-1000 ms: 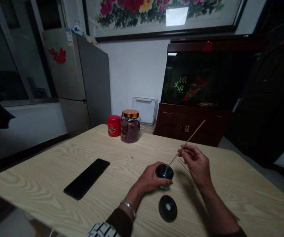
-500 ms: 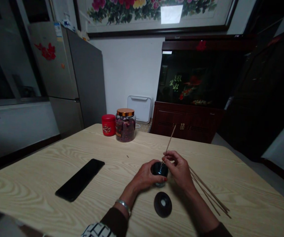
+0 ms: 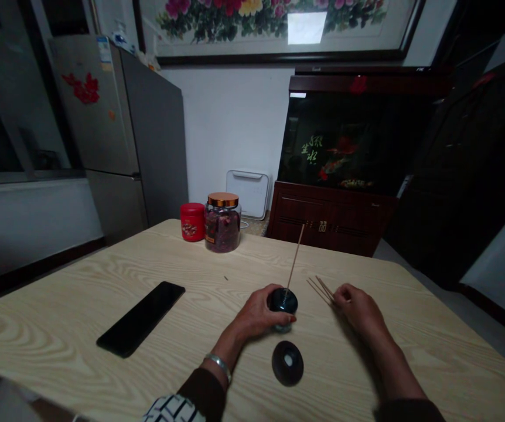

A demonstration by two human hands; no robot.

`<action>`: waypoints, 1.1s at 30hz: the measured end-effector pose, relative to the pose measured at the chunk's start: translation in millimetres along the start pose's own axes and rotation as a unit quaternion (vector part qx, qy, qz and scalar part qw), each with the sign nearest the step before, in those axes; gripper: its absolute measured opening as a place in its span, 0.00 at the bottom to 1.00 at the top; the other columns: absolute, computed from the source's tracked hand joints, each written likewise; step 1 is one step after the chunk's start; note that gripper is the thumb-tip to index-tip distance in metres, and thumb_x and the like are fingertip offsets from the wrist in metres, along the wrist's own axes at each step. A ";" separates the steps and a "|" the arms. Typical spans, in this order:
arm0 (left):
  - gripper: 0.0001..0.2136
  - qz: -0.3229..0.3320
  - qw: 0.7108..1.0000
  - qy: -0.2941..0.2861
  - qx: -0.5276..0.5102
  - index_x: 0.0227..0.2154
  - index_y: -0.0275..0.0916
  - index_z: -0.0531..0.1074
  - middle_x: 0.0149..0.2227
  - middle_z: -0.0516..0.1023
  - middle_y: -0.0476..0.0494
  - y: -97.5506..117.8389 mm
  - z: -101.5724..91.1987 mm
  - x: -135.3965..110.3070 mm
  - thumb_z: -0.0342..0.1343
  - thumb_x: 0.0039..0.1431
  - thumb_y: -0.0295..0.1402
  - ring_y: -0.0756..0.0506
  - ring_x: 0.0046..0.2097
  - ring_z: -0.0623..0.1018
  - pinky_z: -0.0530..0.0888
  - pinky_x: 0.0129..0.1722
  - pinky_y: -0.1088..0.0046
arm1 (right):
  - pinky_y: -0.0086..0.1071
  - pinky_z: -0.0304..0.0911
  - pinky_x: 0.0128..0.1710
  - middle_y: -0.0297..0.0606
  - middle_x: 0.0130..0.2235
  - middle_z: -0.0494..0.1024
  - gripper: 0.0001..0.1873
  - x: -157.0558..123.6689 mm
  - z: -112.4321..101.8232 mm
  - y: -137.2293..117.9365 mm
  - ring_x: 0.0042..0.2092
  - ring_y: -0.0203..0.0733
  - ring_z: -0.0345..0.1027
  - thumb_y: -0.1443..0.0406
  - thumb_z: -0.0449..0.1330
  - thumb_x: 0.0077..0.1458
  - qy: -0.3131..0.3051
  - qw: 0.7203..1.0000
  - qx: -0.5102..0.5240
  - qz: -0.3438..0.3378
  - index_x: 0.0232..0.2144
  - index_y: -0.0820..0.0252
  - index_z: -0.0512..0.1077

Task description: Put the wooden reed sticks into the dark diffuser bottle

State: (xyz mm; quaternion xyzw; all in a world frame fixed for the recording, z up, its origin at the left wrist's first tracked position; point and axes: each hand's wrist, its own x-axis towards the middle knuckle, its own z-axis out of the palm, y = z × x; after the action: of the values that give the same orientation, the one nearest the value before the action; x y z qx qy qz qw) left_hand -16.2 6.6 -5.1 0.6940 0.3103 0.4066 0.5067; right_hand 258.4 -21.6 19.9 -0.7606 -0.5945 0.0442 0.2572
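My left hand (image 3: 263,312) is closed around a small dark glass bottle (image 3: 284,301) standing on the table, with the thumb in front and fingers behind. One thin brown stick (image 3: 296,258) rises from the bottle's mouth, leaning slightly right. To the right, my right hand (image 3: 360,306) has its fingertips pinched on several thin brown sticks (image 3: 321,288); their far ends fan out past the fingers, and the rest is hidden under the hand and forearm. A round dark cap (image 3: 287,363) with a pale centre lies in front of the bottle.
A black phone (image 3: 142,319) lies on the wood-grain table (image 3: 59,299) at left. Toward the back edge stand a red canister (image 3: 192,223) and a copper-lidded jar (image 3: 222,225) of dried flowers. A tiny brown fragment (image 3: 226,278) lies mid-table. Beyond are a fridge and fish tank.
My right hand has let go of the stick in the bottle and moved right onto the loose sticks. My left hand still holds the bottle.
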 end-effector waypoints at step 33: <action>0.26 -0.012 1.000 0.008 0.013 0.43 0.35 0.75 0.38 0.79 0.44 5.5 -0.2 -1.4 0.72 0.38 0.36 0.43 0.40 0.76 0.71 0.38 0.71 | 0.24 0.59 0.20 0.37 0.31 0.77 0.12 -16.8 -48.3 -99.4 0.28 0.35 0.69 0.59 0.67 0.51 0.251 0.760 0.594 -0.075 0.31 0.61 0.73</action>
State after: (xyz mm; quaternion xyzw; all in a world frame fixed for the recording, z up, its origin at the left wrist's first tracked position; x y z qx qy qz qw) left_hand -17.0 3.9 -0.1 0.6934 0.3280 0.4018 0.5001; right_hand 184.0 -37.6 101.6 -0.3917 -0.4186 0.1766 0.8001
